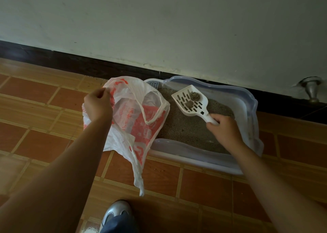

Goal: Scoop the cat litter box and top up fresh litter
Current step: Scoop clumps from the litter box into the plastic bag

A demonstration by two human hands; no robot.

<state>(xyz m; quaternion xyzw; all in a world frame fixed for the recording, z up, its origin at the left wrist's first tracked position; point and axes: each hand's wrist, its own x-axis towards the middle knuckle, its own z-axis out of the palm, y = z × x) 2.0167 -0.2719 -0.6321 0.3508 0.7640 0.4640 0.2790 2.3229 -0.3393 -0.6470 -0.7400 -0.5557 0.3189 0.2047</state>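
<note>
**Two clumps up on the scoop, bag held open alongside**

Closest to the lens, a silver shoe plants on the tiled floor, between the two bare forearms reaching forward. Out front, the left hand pinches the rim of a white plastic bag with red print, fingers curled and pressed together on the thin film, and the bag's mouth gapes open just to the right of that hand. One loose handle strap trails down below the hand toward the shoe.

Over to the other side: the right hand is wrapped tight round the handle of a white slotted scoop, fingers closed around it, thumb on top. The scoop blade rides up and to the left of that hand, lifted above the grey litter, and two dark clumps sit on the blade, one nearer the front edge, one nearer the handle.

Beneath the right hand lies the litter box, a pale tray with a translucent rim, set against the dark baseboard of the wall. The bag's right edge overlaps the box's left end, just left of the scoop. A metal door stop sticks out from the wall well beyond the right hand.
</note>
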